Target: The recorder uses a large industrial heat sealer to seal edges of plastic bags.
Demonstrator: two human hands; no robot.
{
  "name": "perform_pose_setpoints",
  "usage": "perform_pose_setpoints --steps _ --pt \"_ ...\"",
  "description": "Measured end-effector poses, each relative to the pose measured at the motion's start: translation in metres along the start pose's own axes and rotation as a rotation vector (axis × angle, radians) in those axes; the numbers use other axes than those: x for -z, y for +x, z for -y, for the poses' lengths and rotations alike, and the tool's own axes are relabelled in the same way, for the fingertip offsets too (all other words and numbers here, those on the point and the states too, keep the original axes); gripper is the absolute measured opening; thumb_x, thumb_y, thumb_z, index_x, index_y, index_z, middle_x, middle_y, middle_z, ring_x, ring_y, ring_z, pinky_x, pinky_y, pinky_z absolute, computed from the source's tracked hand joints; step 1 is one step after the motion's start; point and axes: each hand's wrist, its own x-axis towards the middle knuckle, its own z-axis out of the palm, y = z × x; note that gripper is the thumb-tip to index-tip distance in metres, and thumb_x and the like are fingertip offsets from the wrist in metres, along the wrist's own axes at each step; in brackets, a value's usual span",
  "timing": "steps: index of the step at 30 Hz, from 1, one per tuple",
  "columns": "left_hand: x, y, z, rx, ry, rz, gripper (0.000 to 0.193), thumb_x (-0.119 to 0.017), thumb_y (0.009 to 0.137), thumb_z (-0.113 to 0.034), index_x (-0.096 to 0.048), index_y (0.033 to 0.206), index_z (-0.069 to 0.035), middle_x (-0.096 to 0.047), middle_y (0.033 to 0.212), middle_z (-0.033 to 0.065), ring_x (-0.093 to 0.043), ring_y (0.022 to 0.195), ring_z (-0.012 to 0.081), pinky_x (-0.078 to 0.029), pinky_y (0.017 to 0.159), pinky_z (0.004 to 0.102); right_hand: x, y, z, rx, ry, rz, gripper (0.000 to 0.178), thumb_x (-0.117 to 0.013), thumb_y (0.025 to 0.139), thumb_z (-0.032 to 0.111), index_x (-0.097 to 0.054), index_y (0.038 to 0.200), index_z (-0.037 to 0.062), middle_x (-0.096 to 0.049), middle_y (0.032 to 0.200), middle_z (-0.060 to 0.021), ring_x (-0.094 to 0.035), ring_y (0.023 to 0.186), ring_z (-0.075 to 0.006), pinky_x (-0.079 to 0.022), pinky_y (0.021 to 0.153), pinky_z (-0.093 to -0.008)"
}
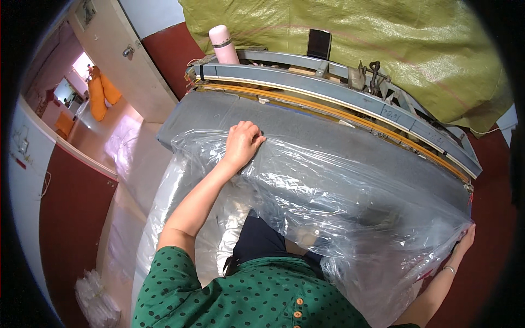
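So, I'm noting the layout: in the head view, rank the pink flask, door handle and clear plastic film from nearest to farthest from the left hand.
1. Clear plastic film: touching the left hand, mostly to its right.
2. Pink flask: beyond the hand, near the grey frame's left end.
3. Door handle: farther off to the left, on the door.

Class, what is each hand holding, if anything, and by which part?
Both hold the clear sheet: the left hand by its far edge, left of the middle; the right hand by its right side.
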Motion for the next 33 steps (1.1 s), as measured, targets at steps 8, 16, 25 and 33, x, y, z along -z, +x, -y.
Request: perform_pose_setpoints --steps 8,16,25,33 --pt "-0.010 0.016 -0.009 -0.179 -0.063 -0.034 0.010 -0.062 0.068 -0.014 -0.056 0.071 -0.007 -0.053 0.074 0.0049 -0.050 0.082 0.0232 -0.036 0.074 0.0349 0.070 0.025 -0.004 0.018 0.162 0.073 0.041 -0.053 0.083 0.031 -0.049 0.109 -0.0004 -0.052 0.107 -0.0070 -0.050 0.096 -0.0192 -0.040 0.083 -0.0316" --pt "-0.028 0.049 0.006 0.564 -0.843 -0.363 0.019 -0.039 0.089 -0.021 -0.049 0.079 -0.008 -0.037 0.064 -0.0033 -0.033 0.060 0.0058 -0.030 0.054 0.0227 -0.036 0.048 0.032 0.418 -0.385 -0.076 0.020 -0.046 0.080 0.016 -0.056 0.066 0.0050 -0.053 0.069 -0.0050 -0.048 0.061 -0.0157 -0.037 0.054 -0.0294" --pt "-0.079 0.098 0.111 0.525 -0.314 -0.512 0.027 -0.048 0.085 -0.023 -0.052 0.074 0.001 -0.052 0.062 0.0089 -0.044 0.058 0.0160 -0.039 0.058 0.0291 -0.177 0.035 -0.002 0.452 -0.270 -0.053 0.022 -0.051 0.083 0.021 -0.054 0.080 -0.0005 -0.059 0.075 -0.0106 -0.054 0.070 -0.0177 -0.043 0.065 -0.0304" --pt "-0.091 0.118 0.112 0.567 -0.279 -0.542 0.027 -0.058 0.078 -0.026 -0.049 0.069 -0.002 -0.052 0.061 0.0048 -0.045 0.057 0.0136 -0.041 0.058 0.0283 -0.182 0.041 0.001 0.420 -0.440 -0.374 0.019 -0.057 0.077 0.020 -0.053 0.077 0.0017 -0.059 0.073 -0.0082 -0.055 0.063 -0.0168 -0.044 0.065 -0.0295"
